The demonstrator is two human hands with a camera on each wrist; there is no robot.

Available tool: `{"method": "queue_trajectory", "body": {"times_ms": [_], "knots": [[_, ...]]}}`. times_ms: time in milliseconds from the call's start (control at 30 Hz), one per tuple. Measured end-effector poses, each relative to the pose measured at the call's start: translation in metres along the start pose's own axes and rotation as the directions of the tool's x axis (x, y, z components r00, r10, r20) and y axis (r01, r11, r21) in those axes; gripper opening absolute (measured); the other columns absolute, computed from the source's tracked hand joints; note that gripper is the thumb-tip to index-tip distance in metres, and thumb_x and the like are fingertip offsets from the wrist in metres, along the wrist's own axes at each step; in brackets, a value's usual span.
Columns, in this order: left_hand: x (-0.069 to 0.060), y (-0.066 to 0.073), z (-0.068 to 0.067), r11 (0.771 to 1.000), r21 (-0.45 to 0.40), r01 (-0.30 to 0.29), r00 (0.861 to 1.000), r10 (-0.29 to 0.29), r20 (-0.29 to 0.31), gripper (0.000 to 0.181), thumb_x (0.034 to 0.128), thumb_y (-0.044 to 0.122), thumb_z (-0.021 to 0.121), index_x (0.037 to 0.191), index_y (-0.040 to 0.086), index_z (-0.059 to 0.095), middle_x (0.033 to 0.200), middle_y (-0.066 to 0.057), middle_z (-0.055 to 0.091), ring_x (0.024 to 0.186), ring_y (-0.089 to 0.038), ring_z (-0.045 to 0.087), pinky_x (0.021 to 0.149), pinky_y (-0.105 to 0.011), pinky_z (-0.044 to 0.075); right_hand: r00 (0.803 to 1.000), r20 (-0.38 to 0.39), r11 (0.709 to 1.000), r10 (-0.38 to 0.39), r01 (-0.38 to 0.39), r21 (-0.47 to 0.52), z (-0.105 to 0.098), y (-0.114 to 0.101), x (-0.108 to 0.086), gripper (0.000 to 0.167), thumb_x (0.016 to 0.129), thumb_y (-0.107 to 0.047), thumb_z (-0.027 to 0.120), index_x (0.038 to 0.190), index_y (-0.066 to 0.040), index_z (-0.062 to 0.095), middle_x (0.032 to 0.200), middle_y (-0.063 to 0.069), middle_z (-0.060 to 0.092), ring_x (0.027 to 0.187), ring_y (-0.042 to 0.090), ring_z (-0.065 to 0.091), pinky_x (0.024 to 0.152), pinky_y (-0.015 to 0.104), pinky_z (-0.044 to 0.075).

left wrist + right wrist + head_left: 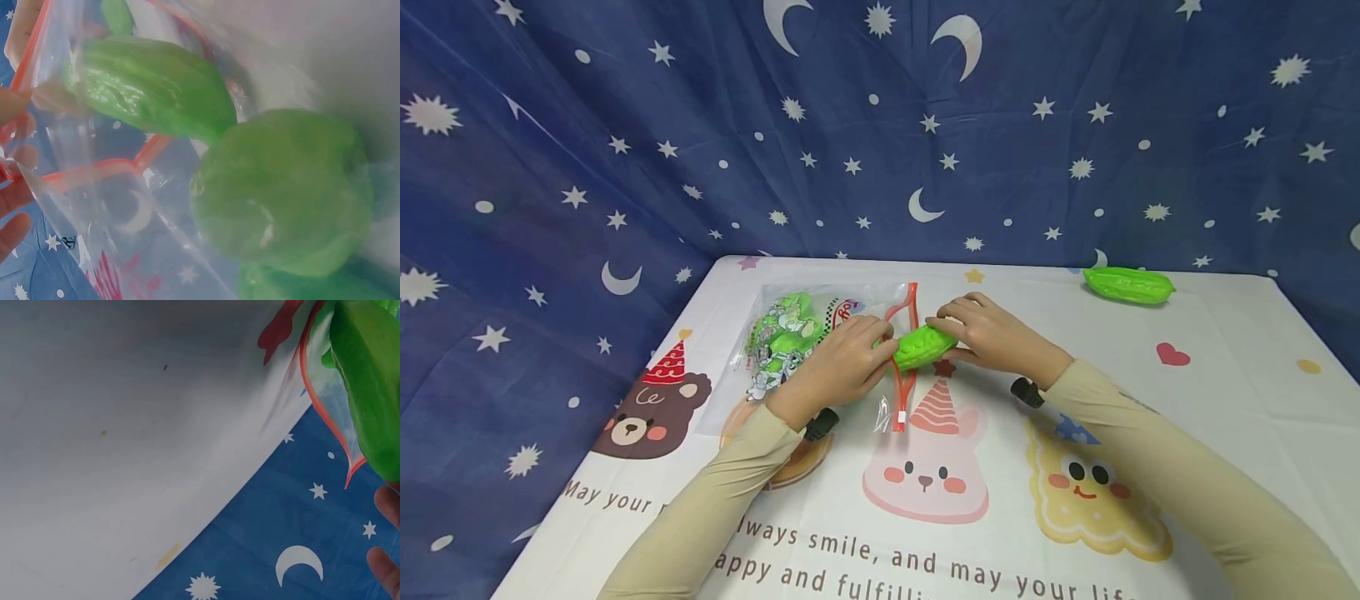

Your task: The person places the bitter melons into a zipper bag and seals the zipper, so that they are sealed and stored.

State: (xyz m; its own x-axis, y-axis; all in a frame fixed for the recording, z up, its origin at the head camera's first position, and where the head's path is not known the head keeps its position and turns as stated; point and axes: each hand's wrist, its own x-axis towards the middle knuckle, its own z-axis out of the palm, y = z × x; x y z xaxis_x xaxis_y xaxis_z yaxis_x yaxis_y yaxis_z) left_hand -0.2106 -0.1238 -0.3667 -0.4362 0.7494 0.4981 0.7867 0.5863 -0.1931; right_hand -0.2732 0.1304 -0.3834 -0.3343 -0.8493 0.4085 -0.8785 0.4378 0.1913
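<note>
My right hand grips the outer end of a bumpy green toy bitter melon. The melon's other end lies in the mouth of a clear zip bag with a red zip edge. My left hand pinches the rim of that mouth and holds it apart. Through the film in the left wrist view, the bitter melon points inward, touching or overlapping a rounded green thing inside. In the right wrist view the melon is partly cut off, with fingertips at its end.
Another green bitter melon lies at the table's back right. The white tablecloth carries printed cartoons and lettering. A blue starry curtain hangs behind and to the left.
</note>
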Motion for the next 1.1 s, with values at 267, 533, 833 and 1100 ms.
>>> {"method": "queue_trajectory", "body": {"times_ms": [267, 533, 833, 1100], "knots": [[0.0, -0.001, 0.001, 1.0, 0.0, 0.008, 1.0, -0.008, 0.0, 0.005, 0.086, 0.012, 0.063, 0.088, 0.009, 0.06, 0.096, -0.006, 0.06, 0.093, -0.022, 0.056, 0.091, -0.034, 0.046, 1.0, 0.006, 0.999, 0.019, -0.019, -0.047, 0.007, 0.002, 0.005, 0.056, 0.071, -0.032, 0.08, 0.118, -0.01, 0.061, 0.103, 0.009, 0.063, 0.099, 0.027, 0.06, 0.092, 0.044, 0.044], [0.0, 0.001, 0.0, 1.0, -0.002, 0.003, 1.0, -0.003, -0.012, 0.005, 0.0859, 0.012, 0.063, 0.087, 0.008, 0.059, 0.095, -0.006, 0.059, 0.09, -0.022, 0.056, 0.089, -0.034, 0.047, 0.999, -0.017, 0.997, 0.038, -0.039, -0.067, 0.01, -0.001, 0.012, 0.056, 0.071, -0.034, 0.08, 0.113, -0.002, 0.061, 0.104, 0.011, 0.065, 0.1, 0.027, 0.06, 0.093, 0.043, 0.044], [0.0, 0.0, 0.0, 1.0, -0.009, 0.015, 1.0, -0.015, -0.023, 0.009, 0.0829, 0.011, 0.067, 0.087, 0.009, 0.06, 0.095, -0.006, 0.059, 0.092, -0.022, 0.057, 0.09, -0.035, 0.047, 0.997, -0.024, 0.995, 0.069, -0.07, -0.076, 0.014, -0.005, 0.019, 0.052, 0.07, -0.034, 0.081, 0.112, -0.009, 0.063, 0.099, 0.007, 0.065, 0.096, 0.028, 0.061, 0.092, 0.043, 0.045], [0.0, -0.002, 0.002, 1.0, -0.004, 0.023, 1.0, -0.023, -0.021, 0.008, 0.0837, 0.012, 0.066, 0.087, 0.009, 0.06, 0.096, -0.006, 0.059, 0.095, -0.022, 0.058, 0.092, -0.035, 0.047, 0.997, -0.054, 0.996, 0.049, -0.052, -0.07, 0.017, -0.007, 0.026, 0.055, 0.069, -0.035, 0.081, 0.114, -0.009, 0.063, 0.1, 0.007, 0.065, 0.096, 0.027, 0.061, 0.092, 0.041, 0.045]]}}
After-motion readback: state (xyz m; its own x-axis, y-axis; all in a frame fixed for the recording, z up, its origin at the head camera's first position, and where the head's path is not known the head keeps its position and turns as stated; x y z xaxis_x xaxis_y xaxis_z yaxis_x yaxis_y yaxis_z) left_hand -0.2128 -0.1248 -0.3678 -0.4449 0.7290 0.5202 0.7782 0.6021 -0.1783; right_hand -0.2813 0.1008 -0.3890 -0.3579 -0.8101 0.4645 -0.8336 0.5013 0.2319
